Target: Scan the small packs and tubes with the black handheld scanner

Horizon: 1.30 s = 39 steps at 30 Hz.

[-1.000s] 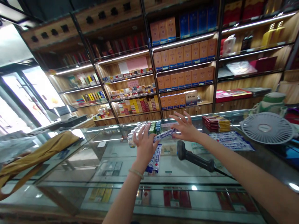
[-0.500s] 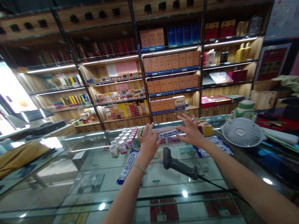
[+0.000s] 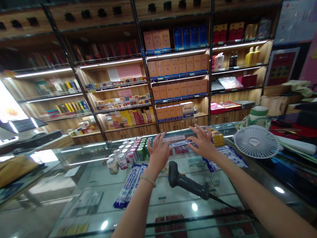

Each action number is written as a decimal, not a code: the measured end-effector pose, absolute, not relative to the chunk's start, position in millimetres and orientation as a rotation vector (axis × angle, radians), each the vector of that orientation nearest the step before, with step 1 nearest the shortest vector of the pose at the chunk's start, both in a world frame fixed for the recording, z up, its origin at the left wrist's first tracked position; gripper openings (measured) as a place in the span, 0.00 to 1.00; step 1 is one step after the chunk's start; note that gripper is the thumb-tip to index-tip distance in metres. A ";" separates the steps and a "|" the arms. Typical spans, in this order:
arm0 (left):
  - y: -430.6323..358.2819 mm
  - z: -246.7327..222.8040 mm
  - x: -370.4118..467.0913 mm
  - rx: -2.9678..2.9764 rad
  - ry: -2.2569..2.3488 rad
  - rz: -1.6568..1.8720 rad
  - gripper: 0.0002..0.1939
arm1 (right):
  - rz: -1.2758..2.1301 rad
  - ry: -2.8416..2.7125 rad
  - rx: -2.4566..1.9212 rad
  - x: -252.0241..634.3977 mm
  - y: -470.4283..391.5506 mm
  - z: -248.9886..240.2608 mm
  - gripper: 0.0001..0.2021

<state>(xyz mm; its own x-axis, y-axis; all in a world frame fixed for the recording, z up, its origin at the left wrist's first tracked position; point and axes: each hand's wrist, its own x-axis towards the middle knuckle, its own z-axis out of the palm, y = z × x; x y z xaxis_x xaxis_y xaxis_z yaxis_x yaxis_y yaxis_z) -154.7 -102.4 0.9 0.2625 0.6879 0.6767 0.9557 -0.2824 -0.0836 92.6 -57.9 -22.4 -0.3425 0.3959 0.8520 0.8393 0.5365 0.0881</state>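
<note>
A slim blue-and-white wrapped packet (image 3: 180, 143) is stretched level above the glass counter, one end at each hand. My left hand (image 3: 158, 152) pinches its left end between thumb and finger, the other fingers raised. At the right end, my right hand (image 3: 202, 142) pinches the same way. Below and between my forearms lies a black barcode scanner (image 3: 187, 181) with its cable. Long blue-and-white packets (image 3: 130, 185) lie beside my left wrist. More such packets (image 3: 226, 157) are spread flat by my right wrist.
Rows of small jars and tubs (image 3: 123, 153) stand left of my left hand. Yellow packs (image 3: 218, 137) are stacked behind my right hand. A white round fan (image 3: 256, 141) and a green-and-white flask (image 3: 258, 115) occupy the right. Shelves with orange boxes (image 3: 177, 67) line the back wall.
The view has shifted slightly right. The packet between my hands looks flatter and narrower now. More of the packets by my left wrist show.
</note>
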 end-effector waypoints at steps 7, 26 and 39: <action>-103.0 -5.3 -154.9 -2.068 -1.477 -0.730 0.13 | -0.661 -2.005 -1.003 92.0 -64.5 -26.5 0.12; -102.9 -16.3 -152.1 -2.007 -1.261 -0.863 0.12 | -0.470 -1.997 -1.109 74.0 -81.7 -21.2 0.05; -106.2 -18.3 -147.2 -1.905 -1.033 -0.876 0.15 | -0.294 -2.056 -1.158 69.9 -82.4 -21.5 0.10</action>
